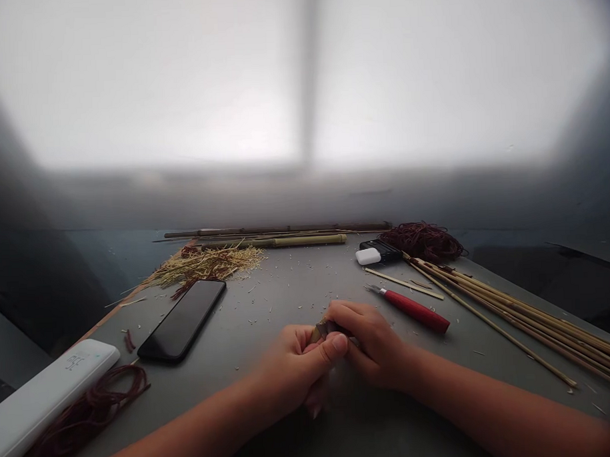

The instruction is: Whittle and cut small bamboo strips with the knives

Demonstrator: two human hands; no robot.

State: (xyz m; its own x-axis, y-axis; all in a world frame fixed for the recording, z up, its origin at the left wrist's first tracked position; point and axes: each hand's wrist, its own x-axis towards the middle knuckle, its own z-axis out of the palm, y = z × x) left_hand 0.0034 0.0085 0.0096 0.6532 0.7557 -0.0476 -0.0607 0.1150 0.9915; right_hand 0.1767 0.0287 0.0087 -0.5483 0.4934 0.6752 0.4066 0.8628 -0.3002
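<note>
My left hand (pixel 304 358) and my right hand (pixel 371 336) meet above the near middle of the table, both closed. A short yellow-green piece of bamboo (pixel 316 335) shows between the fingers of my left hand, mostly covered. Beside it, against my right fingers, is a small dark flat edge; its kind is hidden by the hands. To the right of my right hand lies a carving knife (pixel 415 311) with a red handle, its pointed metal tip towards the left. Thin bamboo strips (pixel 404 283) rest just behind that knife.
Long bamboo sticks (pixel 512 304) and a dark red cord bundle (pixel 423 241) occupy the right. A white case (pixel 369 256) leans on a black device. At left are shavings (pixel 216 261), a phone (pixel 183 319), a white power bank (pixel 55 397) and coiled cord (pixel 101 402). Bamboo poles (pixel 305 241) lie behind.
</note>
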